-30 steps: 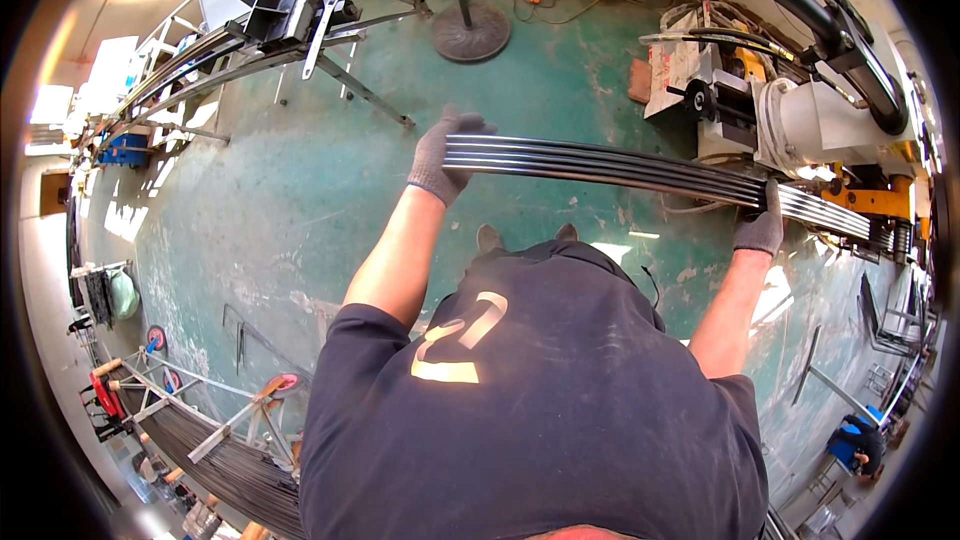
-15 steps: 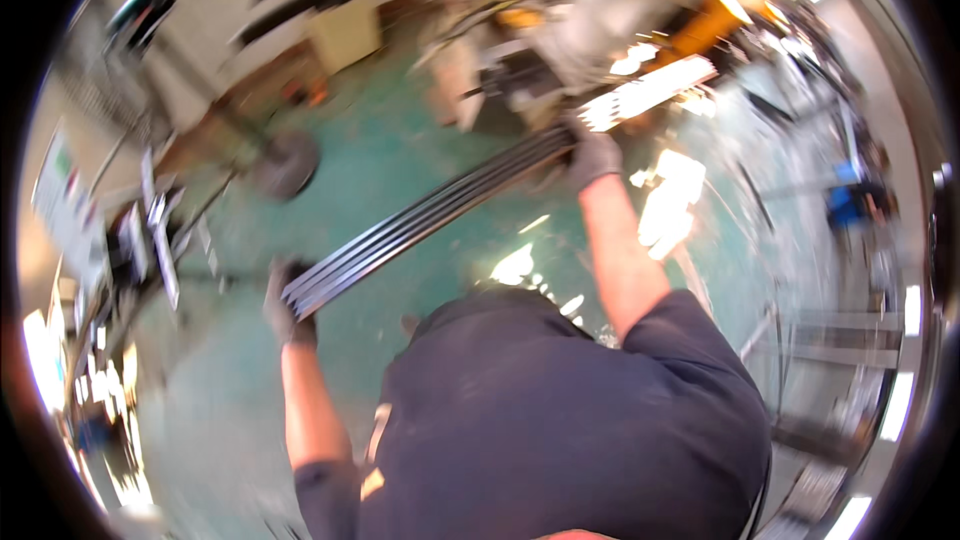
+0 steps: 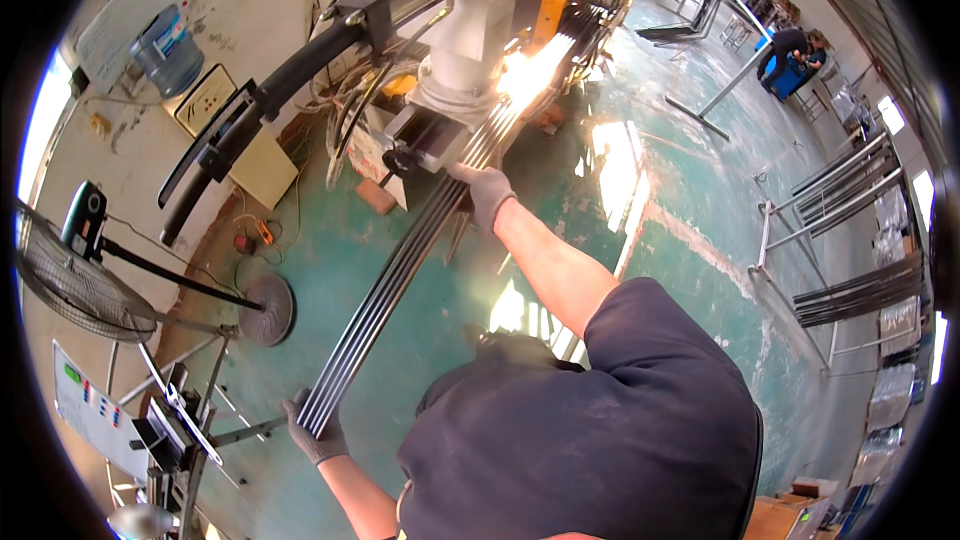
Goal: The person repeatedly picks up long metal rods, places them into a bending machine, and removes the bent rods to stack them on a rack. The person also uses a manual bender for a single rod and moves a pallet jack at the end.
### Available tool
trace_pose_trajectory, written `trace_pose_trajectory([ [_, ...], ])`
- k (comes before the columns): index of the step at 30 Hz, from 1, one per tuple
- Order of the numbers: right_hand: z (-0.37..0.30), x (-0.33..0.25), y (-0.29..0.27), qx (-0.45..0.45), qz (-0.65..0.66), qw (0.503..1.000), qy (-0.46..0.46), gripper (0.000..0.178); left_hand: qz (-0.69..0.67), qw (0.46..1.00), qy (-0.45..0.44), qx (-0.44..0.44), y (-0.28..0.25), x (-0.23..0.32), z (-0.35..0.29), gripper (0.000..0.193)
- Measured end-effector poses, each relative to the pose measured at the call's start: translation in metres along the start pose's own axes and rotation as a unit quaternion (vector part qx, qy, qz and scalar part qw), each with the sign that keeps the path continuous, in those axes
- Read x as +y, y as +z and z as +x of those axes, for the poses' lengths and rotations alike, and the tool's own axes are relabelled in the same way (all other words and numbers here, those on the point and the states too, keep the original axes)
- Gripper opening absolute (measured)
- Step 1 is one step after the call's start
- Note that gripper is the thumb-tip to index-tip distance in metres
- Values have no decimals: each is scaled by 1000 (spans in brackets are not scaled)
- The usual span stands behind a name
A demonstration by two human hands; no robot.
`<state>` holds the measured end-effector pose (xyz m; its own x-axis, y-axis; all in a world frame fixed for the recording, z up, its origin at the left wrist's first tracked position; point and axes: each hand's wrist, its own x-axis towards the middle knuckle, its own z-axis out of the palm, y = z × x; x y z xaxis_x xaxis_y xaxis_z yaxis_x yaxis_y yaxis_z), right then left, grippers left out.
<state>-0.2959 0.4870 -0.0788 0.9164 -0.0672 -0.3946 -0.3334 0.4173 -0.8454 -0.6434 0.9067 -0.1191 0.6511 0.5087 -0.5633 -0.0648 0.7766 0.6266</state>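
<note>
A bundle of several long, thin metal bars slants from the lower left toward the upper right. My left hand, in a grey glove, is closed around the near end of the bundle. Farther up, my gloved right hand grips the same bars around their middle. Beyond it the bars run beside a light grey machine into glaring sunlight, which hides part of their far length. Just left of my right hand is a metal block on the machine.
A long black-handled arm reaches left from the machine. At left stands a pedestal fan with a round base. Racks of dark bars are at right. Two people bend over something blue far back. A brick lies by the machine.
The bars have swung to a steeper slant, their far end now farther off beside the machine. My left hand has come lower, and my right hand has moved left. The view has turned and sharpened.
</note>
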Motion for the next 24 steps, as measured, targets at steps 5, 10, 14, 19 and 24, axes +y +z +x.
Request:
trace_pose_trajectory([
  [5,-43,-15,-11,-43,47,996,56,38,-51,998,-15,-34,-1,2,2,57],
  [10,-98,1,-103,6,1,996,90,58,241,952,176,-65,-39,-35,36,33],
  [14,-121,33,-204,137,-14,982,126,55,154,975,-22,-158,-153,-100,76,28],
  [19,-119,44,-296,258,-31,951,167,41,63,970,-233,3,-71,-160,-12,45],
  [24,-70,31,-357,245,-32,954,169,23,258,944,-183,90,-71,-271,-17,37],
])
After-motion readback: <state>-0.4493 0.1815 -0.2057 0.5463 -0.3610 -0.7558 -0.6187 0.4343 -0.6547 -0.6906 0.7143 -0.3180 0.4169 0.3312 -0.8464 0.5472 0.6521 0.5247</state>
